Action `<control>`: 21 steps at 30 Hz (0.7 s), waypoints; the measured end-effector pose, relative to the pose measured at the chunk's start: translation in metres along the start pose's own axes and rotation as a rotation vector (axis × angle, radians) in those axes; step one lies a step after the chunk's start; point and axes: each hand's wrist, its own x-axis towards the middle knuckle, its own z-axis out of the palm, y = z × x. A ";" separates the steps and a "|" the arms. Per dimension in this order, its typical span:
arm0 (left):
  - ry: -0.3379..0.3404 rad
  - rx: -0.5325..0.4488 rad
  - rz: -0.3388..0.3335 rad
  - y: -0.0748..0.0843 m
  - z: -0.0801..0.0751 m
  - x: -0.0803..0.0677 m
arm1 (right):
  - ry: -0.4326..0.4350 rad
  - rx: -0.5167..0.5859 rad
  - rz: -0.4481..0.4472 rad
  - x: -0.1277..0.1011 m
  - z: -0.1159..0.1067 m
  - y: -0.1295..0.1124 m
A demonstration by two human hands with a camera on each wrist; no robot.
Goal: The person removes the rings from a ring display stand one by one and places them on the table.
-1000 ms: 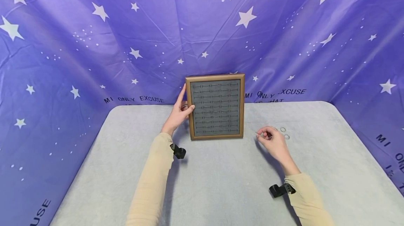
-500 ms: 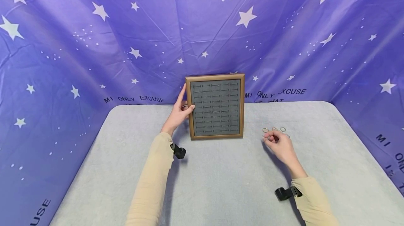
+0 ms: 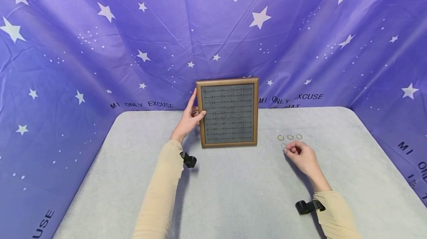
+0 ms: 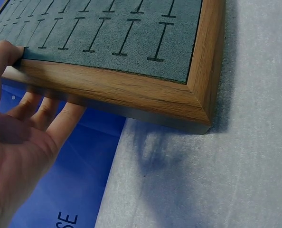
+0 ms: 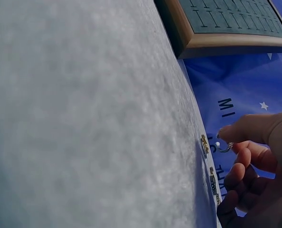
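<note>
A wooden-framed ring display tray [image 3: 228, 113] with rows of slits in its grey-green padding stands upright on the table, leaning back. My left hand [image 3: 187, 122] grips its left side; in the left wrist view the thumb lies over the frame's face and the fingers [image 4: 65, 116] go behind it. To the tray's right, my right hand [image 3: 303, 157] pinches a thin silver ring [image 3: 283, 145] between thumb and fingertips. The right wrist view shows a small white bead on that silver ring [image 5: 224, 148]. Just behind this hand, three rings [image 3: 290, 137] lie in a row.
The pale grey table [image 3: 233, 194] reaches back to a purple star-printed cloth [image 3: 200, 27], which also hangs on both sides. A black wrist camera sits on each sleeve, the left camera [image 3: 189, 160] and the right camera [image 3: 308, 206].
My right hand has drifted right and slightly toward the near edge, still pinching the ring. The row of rings behind it has come into full view. My left hand and the tray have stayed put.
</note>
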 end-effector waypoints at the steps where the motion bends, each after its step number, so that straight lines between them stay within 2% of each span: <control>1: 0.001 0.003 0.002 0.000 0.000 0.000 | -0.004 -0.012 0.003 0.000 -0.001 0.000; 14: 0.003 0.012 0.021 0.000 0.001 0.001 | -0.114 -0.100 0.029 -0.003 -0.006 0.003; 21: 0.014 0.024 0.035 -0.001 0.002 0.000 | -0.135 -0.106 0.011 -0.006 -0.007 0.003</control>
